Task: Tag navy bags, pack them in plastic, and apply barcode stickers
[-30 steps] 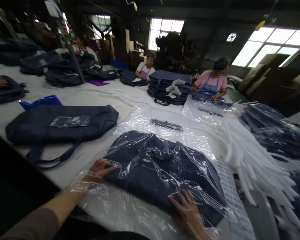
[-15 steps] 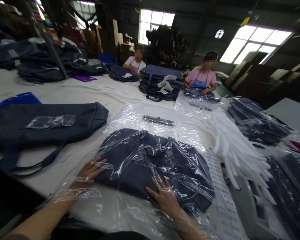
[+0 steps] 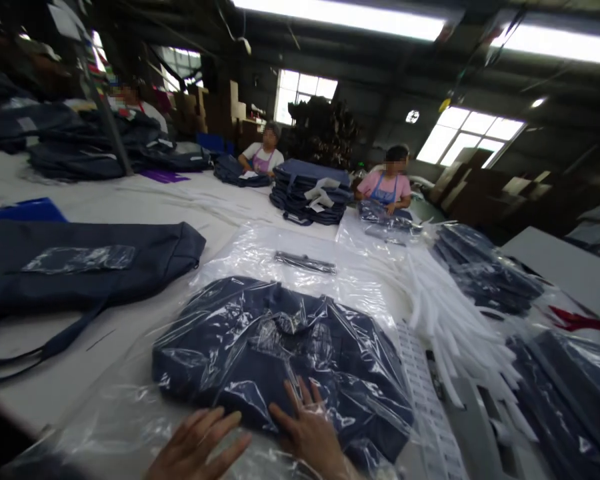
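A dark navy bag [image 3: 215, 353] lies flat on the table inside a clear plastic bag [image 3: 105, 400], whose film wrinkles over it and spreads beyond its edges. My right hand [image 3: 310, 427] rests with spread fingers on the navy bag's lower middle. Just left of it, my left hand [image 3: 197, 443] has its fingers apart over the film at the bag's near edge. Neither hand grips anything. To the left lies another navy bag [image 3: 150, 280] with looped handles and a small plastic-wrapped packet [image 3: 80, 258] on top.
White foam strips [image 3: 445, 313] and a label sheet [image 3: 420, 393] lie at the right, beside a grey tape dispenser [image 3: 480, 427]. Plastic-packed bags [image 3: 555, 393] are at far right. A stack of navy bags [image 3: 307, 187] stands behind; a co-worker [image 3: 387, 183] sits beyond.
My left hand has moved from the bag's left side to its near edge, close to my right hand. My right hand stays on the bag. The camera view has tilted up.
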`<state>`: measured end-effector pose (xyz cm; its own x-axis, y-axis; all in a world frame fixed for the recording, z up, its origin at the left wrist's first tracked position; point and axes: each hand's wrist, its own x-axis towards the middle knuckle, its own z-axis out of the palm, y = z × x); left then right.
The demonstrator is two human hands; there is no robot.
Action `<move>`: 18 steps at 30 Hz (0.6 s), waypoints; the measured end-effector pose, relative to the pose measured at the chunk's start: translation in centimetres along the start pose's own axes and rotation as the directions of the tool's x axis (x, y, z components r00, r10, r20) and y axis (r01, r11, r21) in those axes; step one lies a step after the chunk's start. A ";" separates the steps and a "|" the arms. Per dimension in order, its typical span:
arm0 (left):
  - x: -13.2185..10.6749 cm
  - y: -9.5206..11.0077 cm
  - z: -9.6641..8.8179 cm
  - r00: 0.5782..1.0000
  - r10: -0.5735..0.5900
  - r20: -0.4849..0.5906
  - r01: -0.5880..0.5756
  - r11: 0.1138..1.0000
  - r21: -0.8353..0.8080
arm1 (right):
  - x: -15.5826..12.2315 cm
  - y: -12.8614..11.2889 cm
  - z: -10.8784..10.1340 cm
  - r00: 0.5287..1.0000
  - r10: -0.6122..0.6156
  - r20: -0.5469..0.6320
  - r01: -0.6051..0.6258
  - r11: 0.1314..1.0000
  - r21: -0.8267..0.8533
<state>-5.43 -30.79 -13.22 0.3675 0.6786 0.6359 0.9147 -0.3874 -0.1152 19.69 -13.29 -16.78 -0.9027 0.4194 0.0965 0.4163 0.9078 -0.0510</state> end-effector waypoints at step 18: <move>4.2 -5.6 5.8 0.897 0.304 0.320 -0.117 0.863 -0.492 | -0.4 -1.4 -3.5 0.993 -0.022 -0.116 0.001 0.984 -0.179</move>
<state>-8.06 -22.17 -14.35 0.6620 0.6907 0.2909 0.6635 -0.7206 0.2012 19.79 -14.74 -13.29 -0.8930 0.3969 0.2123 0.4281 0.8946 0.1283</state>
